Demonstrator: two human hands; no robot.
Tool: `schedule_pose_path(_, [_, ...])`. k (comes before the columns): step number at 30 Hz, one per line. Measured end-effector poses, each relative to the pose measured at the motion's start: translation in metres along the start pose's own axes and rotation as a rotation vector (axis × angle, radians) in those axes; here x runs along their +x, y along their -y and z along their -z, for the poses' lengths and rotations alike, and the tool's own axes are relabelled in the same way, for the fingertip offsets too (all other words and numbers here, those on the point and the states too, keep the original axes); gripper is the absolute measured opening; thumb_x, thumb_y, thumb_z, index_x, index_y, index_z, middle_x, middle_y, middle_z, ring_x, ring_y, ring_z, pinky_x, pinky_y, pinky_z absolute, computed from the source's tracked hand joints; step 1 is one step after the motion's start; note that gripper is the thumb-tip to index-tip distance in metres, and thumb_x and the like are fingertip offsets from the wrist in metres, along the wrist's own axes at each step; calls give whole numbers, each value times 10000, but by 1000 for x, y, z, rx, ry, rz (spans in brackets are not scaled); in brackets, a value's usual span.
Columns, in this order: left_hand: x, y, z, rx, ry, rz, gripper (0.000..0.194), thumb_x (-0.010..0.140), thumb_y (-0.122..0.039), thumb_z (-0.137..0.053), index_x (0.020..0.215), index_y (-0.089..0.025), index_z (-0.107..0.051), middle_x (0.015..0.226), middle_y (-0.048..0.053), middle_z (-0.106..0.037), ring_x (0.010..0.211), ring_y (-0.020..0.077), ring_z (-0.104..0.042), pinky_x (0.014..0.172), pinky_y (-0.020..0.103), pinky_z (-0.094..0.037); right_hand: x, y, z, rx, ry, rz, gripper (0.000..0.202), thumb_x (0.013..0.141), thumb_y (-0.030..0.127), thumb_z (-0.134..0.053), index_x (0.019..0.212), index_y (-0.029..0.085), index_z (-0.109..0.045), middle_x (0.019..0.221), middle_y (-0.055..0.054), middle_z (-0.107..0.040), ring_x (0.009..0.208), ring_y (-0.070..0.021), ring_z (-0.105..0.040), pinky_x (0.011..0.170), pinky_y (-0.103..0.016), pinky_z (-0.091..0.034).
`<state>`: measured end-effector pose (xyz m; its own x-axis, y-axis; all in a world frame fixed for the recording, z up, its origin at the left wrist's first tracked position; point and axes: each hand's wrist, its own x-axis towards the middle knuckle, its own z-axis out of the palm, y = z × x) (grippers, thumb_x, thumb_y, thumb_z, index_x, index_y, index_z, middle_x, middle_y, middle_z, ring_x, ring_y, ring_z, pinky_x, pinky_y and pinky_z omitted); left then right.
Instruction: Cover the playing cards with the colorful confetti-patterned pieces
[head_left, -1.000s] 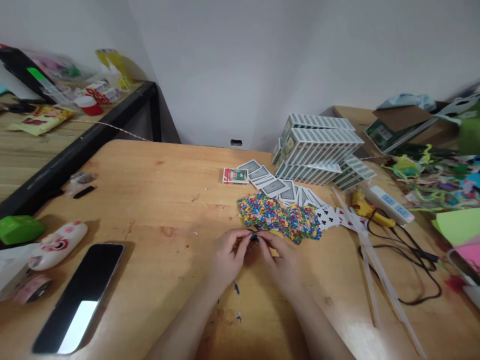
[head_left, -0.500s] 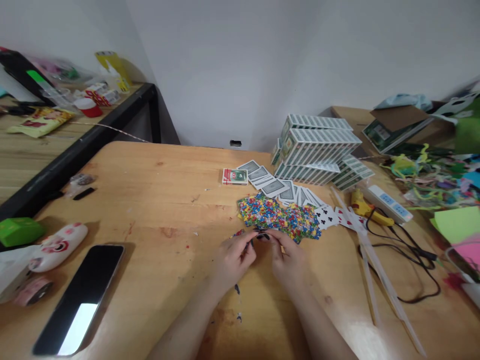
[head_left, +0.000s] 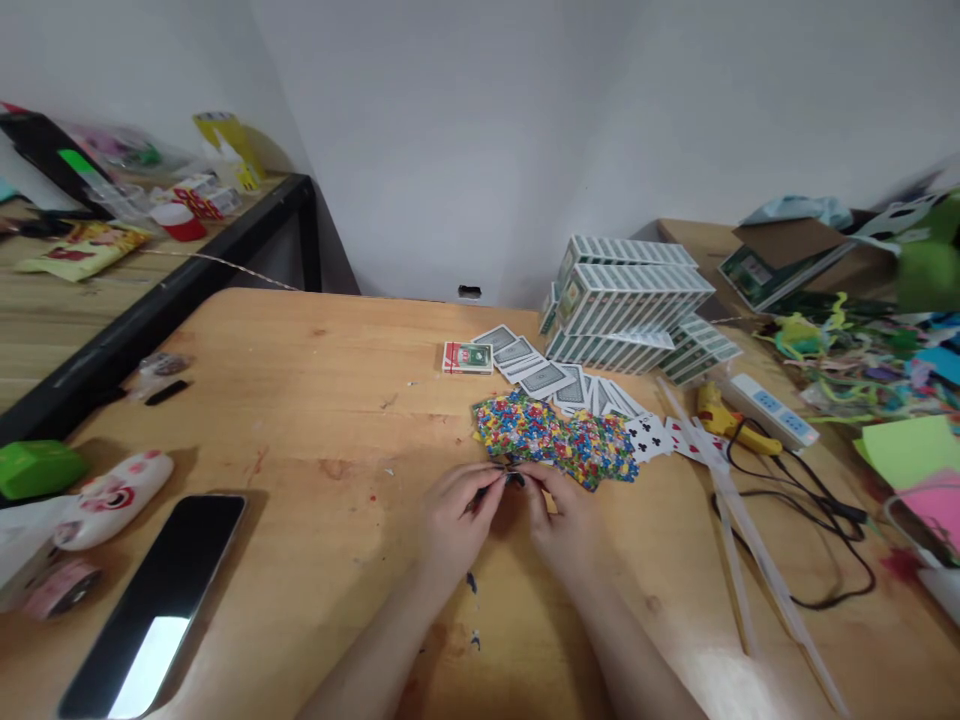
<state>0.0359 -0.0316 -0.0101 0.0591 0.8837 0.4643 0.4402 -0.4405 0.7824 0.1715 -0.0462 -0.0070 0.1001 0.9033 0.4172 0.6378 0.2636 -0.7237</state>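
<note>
Just in front of the card pile, my left hand (head_left: 459, 515) and my right hand (head_left: 559, 515) meet, fingertips pinched together. A small dark shape (head_left: 514, 479) shows between them; I cannot make out whether it is a held piece or dark fingernails. Right beyond the fingertips lie overlapping cards with a bright multicoloured pattern (head_left: 555, 435). Behind these, grey-backed playing cards (head_left: 546, 378) are fanned out. Some playing cards lie face up, with clubs (head_left: 649, 436) and hearts (head_left: 694, 440) showing. A red and green card box (head_left: 467, 358) rests at the fan's left end.
Stacked striped card boxes (head_left: 634, 300) stand at the back right. To the right are a yellow glue gun (head_left: 735, 420), a power strip (head_left: 774, 410), a black cable (head_left: 817, 500) and long translucent sticks (head_left: 757, 550). A phone (head_left: 157, 600) lies at the left, near a green object (head_left: 41, 468).
My fingers have shifted slightly, still pinched together at the same spot. A bit of coloured pattern beside my left fingers no longer shows. The view has moved a little.
</note>
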Motion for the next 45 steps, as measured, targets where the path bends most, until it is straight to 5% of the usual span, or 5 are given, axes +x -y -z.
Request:
schedule_pose_path(23, [3, -4, 4, 107, 78, -158, 308, 710, -81, -478, 964, -196, -608, 871, 42, -684, 778, 136, -641, 732, 246, -530, 5, -10, 2, 28, 40, 3, 335, 765, 56, -368, 962, 217, -587, 884, -51, -600, 813, -166, -577, 710, -286, -468])
schedule_pose_path(30, [4, 2, 6, -26, 153, 45, 317, 755, -106, -457, 1031, -203, -580, 957, 52, -658, 856, 136, -615, 787, 260, -491, 7, -12, -1, 164, 5, -28, 234, 806, 118, -410, 909, 212, -598, 872, -51, -588, 820, -163, -561, 734, -291, -448])
schedule_pose_path(36, [5, 2, -1, -288, 60, 400, 211, 746, -229, -539, 945, -167, -573, 880, 55, -655, 777, 146, -616, 720, 261, -486, 7, -7, -8, 508, -77, -364, 145, 808, 296, -497, 871, 182, -560, 681, -11, -578, 621, -149, -564, 607, -278, -468])
schedule_pose_path(45, [18, 8, 3, -533, -82, 634, 152, 702, -279, -577, 749, -135, -577, 724, 23, -630, 669, 130, -572, 647, 226, -452, 7, -7, -20, 752, 197, -489, 173, 756, 357, -564, 753, 187, -528, 598, 13, -588, 502, -129, -558, 514, -250, -460])
